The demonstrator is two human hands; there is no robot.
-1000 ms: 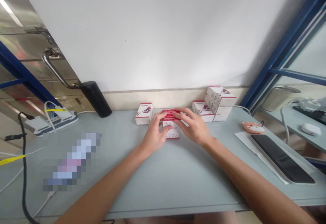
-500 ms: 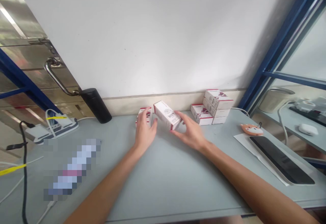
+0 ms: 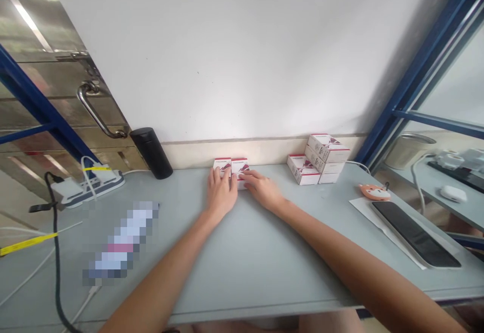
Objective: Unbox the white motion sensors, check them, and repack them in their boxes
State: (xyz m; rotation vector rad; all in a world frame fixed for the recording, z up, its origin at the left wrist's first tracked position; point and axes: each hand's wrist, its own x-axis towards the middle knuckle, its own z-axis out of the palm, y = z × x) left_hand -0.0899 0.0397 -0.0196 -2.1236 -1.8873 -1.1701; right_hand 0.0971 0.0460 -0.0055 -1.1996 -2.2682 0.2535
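Two small white cardboard boxes with red edges lie side by side on the grey desk against the wall. My left hand (image 3: 221, 192) is around the near part of the left box (image 3: 222, 163), its fingers over the top and its thumb at the side facing the other box. With thumb and fingers, my right hand (image 3: 264, 189) holds the right box (image 3: 239, 165) from its right side. The fingers cover parts of both boxes, and both appear to rest flat on the desk.
Matching boxes are stacked (image 3: 327, 157) at the back right. A black bottle (image 3: 151, 152) and a power strip (image 3: 94, 191) stand to the left, near a blurred-out phone-like object (image 3: 123, 239). On the right lie an orange animal-shaped item (image 3: 374, 191) and a dark-screened phone (image 3: 416, 234) on paper.
The right box, tilted in the air in my right hand, has come down to the left beside the other box. My left hand has stayed at the left box. The view has shifted slightly.
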